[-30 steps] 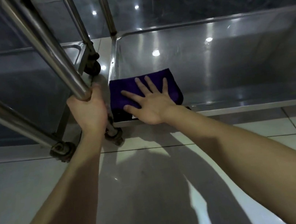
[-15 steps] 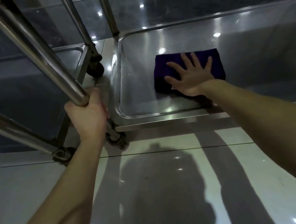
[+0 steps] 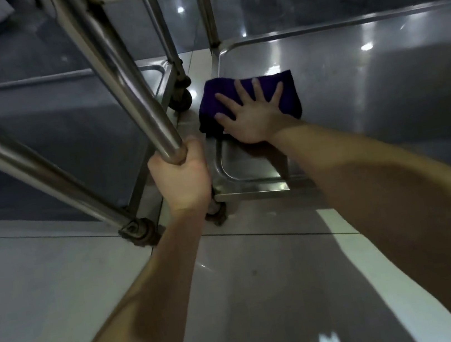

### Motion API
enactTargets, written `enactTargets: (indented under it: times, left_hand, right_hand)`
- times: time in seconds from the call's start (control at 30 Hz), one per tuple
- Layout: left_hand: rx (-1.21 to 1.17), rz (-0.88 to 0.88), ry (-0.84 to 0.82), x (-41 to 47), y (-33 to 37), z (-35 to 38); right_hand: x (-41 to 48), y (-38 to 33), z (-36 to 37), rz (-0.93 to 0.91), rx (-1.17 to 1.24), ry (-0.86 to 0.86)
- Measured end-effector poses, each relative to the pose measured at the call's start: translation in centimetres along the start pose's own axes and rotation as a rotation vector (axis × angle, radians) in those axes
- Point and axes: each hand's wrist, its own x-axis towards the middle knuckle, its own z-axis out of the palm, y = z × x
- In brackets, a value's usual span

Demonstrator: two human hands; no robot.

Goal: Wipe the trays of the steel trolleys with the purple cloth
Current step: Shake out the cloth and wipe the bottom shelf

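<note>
Pressing the purple cloth (image 3: 292, 96) flat with our right hand (image 3: 251, 117), fingers (image 3: 240, 92) straight and spread apart, we work the left end of the trolley's bottom tray (image 3: 381, 89). Our left hand (image 3: 181, 177) is clamped round the upright post (image 3: 130, 91) at the tray's near-left corner.

We judge two risks. The trolley stands on casters (image 3: 218, 216), so a hard sideways stroke could roll it into the neighbouring trolley (image 3: 36, 126) just beside it if the left hand slackens. The cloth's left edge also seems to ride up on the tray's raised rim, where it could bunch and miss the rounded corner.

The cloth is dark purple, folded into a thick rectangle and lying flat, with its near-left part in shadow.
</note>
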Motion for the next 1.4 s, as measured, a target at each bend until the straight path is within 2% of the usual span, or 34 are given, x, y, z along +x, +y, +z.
enactTargets:
  times: [0.17,0.27,0.33,0.43,0.57,0.6,0.63,0.67,0.77,0.83,1.03,1.17,1.27,1.4]
  left_hand:
    - [0.042,-0.051,0.023,-0.2,0.6,0.0]
    - [0.114,-0.102,-0.011,0.2,0.7,-0.4]
    - [0.149,-0.108,-0.050,0.4,0.7,-0.8]
    - [0.207,-0.105,-0.059,0.6,1.0,-0.8]
    - [0.186,-0.250,0.073,-1.5,0.7,-0.3]
    - [0.303,-0.243,0.146,-3.5,0.1,-0.3]
    - [0.471,-0.151,0.188,-6.1,-0.8,-0.2]
    - [0.625,-0.001,0.162,-9.2,-1.6,0.3]
    - [0.818,0.392,-0.148,-15.5,-3.4,3.4]
    - [0.884,0.482,-0.333,-15.3,-3.4,6.8]
    - [1.108,0.632,-0.450,-6.2,-2.8,13.4]
    - [1.211,0.554,-0.528,-4.6,-4.1,13.3]
    - [1.224,0.574,-0.529,-4.8,-4.0,13.2]
    - [1.259,0.573,-0.506,-5.1,-3.4,13.2]
  right_hand:
    - [-9.1,-1.2,2.5,-0.112,-0.030,-0.087]
    - [-13.4,1.5,1.8,-0.141,0.003,-0.162]
    - [-15.9,5.1,0.8,-0.107,0.008,-0.197]
    - [-19.9,12.7,-0.5,0.045,0.026,-0.194]
    - [-23.1,17.8,-0.8,0.131,0.010,-0.145]
    - [-23.2,17.8,-0.7,0.122,0.006,-0.130]
    - [-23.1,17.6,-0.6,0.109,0.004,-0.118]
    - [-22.9,17.4,-0.6,0.099,0.003,-0.108]
    - [-22.6,17.2,0.0,0.092,-0.009,-0.084]
    - [-22.5,17.3,0.3,0.094,-0.015,-0.066]
    - [-22.7,17.6,0.6,0.052,-0.022,-0.027]
    - [-21.7,18.7,0.1,-0.035,-0.010,-0.027]
    - [-19.5,19.7,-0.4,-0.108,0.012,-0.021]
    - [-13.6,19.9,-0.7,-0.120,-0.022,0.035]
